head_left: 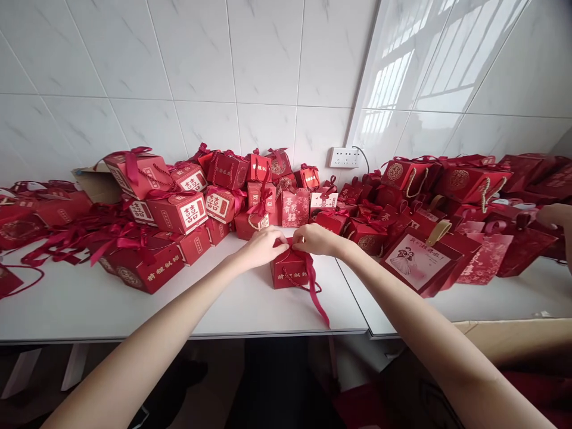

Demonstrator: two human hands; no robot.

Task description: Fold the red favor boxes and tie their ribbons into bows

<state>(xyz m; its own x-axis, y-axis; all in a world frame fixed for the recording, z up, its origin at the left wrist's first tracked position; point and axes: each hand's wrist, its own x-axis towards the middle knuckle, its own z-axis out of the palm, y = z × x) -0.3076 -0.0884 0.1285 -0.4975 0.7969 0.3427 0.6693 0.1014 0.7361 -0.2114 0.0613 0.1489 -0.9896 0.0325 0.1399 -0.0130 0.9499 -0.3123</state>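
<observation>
A small red gift box point(288, 273) with gold lettering stands on the white table point(214, 307) in front of me. My left hand point(261, 246) and my right hand point(314, 239) meet over its top, fingers pinched on the dark red ribbon point(318, 301) there. The ribbon's loose end trails down the box's right side and past the table's front edge.
Many red gift boxes point(179, 211) and ribbons are heaped along the tiled wall behind. Red paper bags point(420, 262) lie on a second table at right. Another person's hand point(556, 215) shows at the far right. A wall socket point(344, 157) sits above the pile.
</observation>
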